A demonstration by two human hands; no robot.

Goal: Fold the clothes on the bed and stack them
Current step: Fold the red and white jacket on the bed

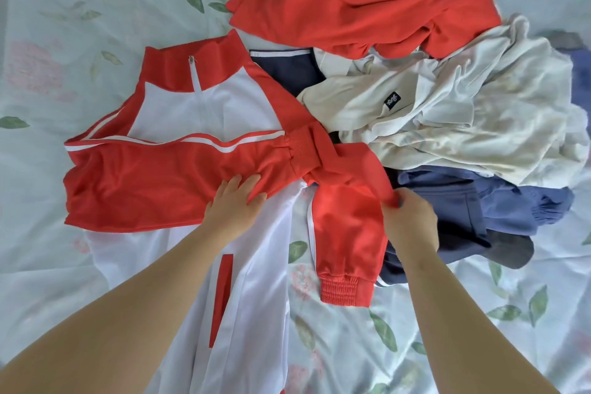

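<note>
Red/white jacket (179, 105): L hand (235, 201) flat on folded sleeve (160, 179), R hand (409, 221) pinches other sleeve (345, 227), touching clothes pile (463, 112).

We see a bright picture with soft, even light, like daylight. We cannot tell which side the light comes from. The bed sheet (64, 169) has a gentle shine on its wrinkles. The white front of the jacket (265, 313) is so bright that it looks a little blue, and its folds are faint. Shadows are soft and small. There are dark gaps under the cream shirt (479, 112) and a thin shadow under the right hand (409, 221) where it pinches the red sleeve (348, 217). The wide lens bends things, so the left forearm (128, 313) and the right forearm (463, 329) look huge and stretched near the bottom corners. The top and right edges are blurry. The tiny label (392, 101) on the cream shirt is too fuzzy to read.
</note>
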